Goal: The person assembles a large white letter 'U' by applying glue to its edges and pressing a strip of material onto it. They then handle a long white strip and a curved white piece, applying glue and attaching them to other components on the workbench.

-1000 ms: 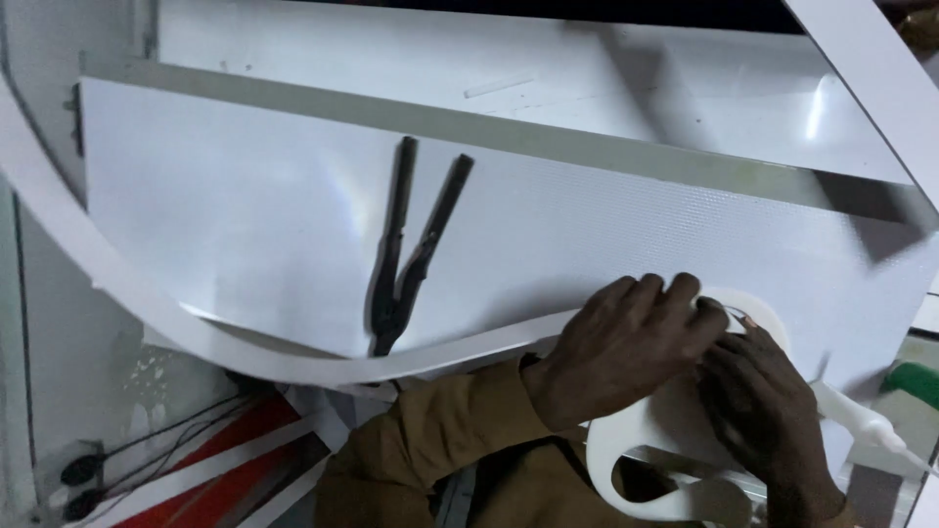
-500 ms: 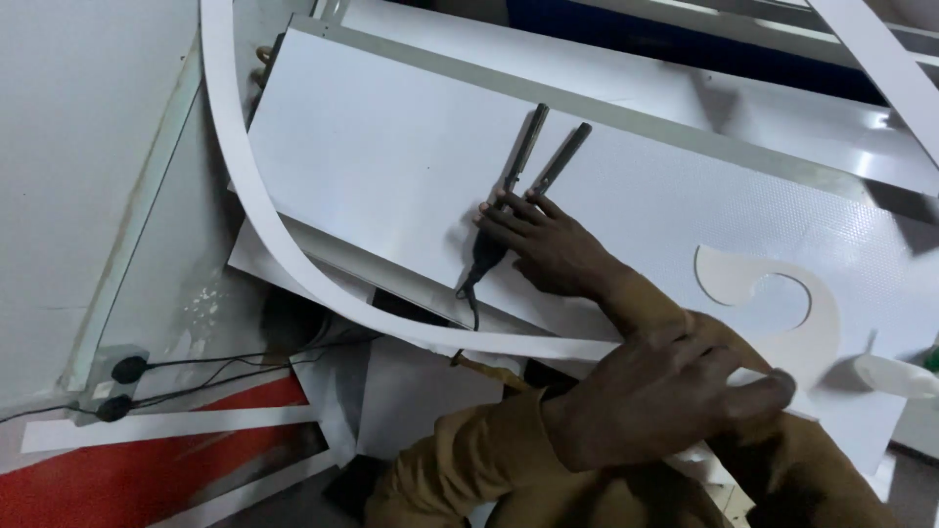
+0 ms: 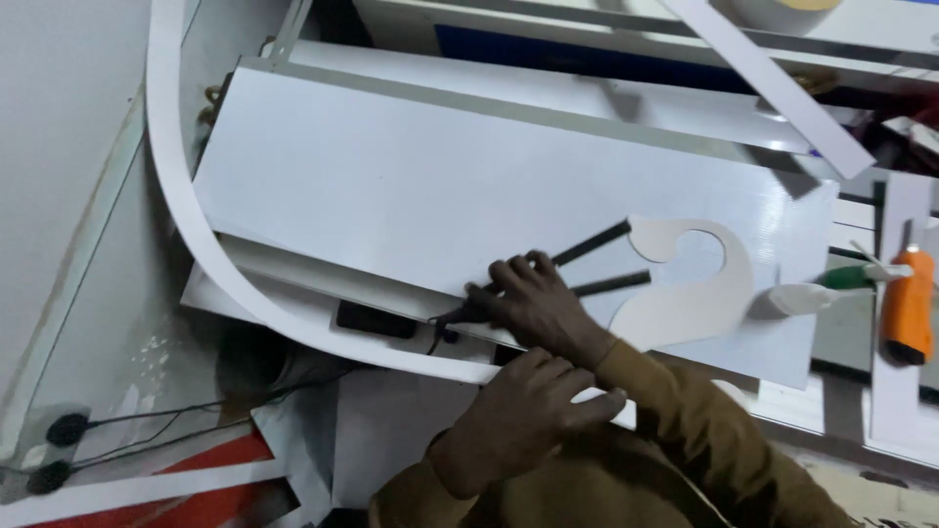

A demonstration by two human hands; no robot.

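My right hand (image 3: 536,298) closes around the black 2-handled metal snips (image 3: 548,279), pinning them on the flat white plastic sheet (image 3: 391,186); my left hand (image 3: 528,411) pinches the curved white strip (image 3: 196,244) at that sheet's near edge.

Both hands (image 3: 533,303) (image 3: 533,411) curled, fingers bent

Snips (image 3: 548,279) on board (image 3: 391,186); cutout (image 3: 685,284) right; curved strip (image 3: 186,225) left.
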